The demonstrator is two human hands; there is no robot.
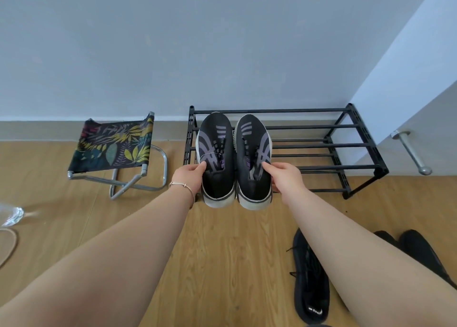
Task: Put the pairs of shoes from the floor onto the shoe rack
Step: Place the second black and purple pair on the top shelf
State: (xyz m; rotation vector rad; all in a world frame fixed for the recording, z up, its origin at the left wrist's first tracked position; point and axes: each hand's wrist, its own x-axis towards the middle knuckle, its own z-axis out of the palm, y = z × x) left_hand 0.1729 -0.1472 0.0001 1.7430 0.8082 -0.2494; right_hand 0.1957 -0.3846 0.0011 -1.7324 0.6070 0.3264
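A black shoe rack (346, 145) of metal bars stands against the wall. Over its left end I hold a pair of black sneakers with purple stripes and white soles, toes pointing at the wall. My left hand (189, 178) grips the left sneaker (217, 176) at its outer side. My right hand (284, 177) grips the right sneaker (252, 178) at its collar. Their heels stick out past the rack's front bar; whether the soles rest on the bars I cannot tell. A black sneaker (311, 279) lies on the floor under my right forearm, with another black pair (420, 250) beside it.
A folding stool (113, 148) with a leaf-print seat stands left of the rack. A door with a metal handle (411, 152) is at the right. A clear glass object (11, 214) sits at the left edge of the wooden floor.
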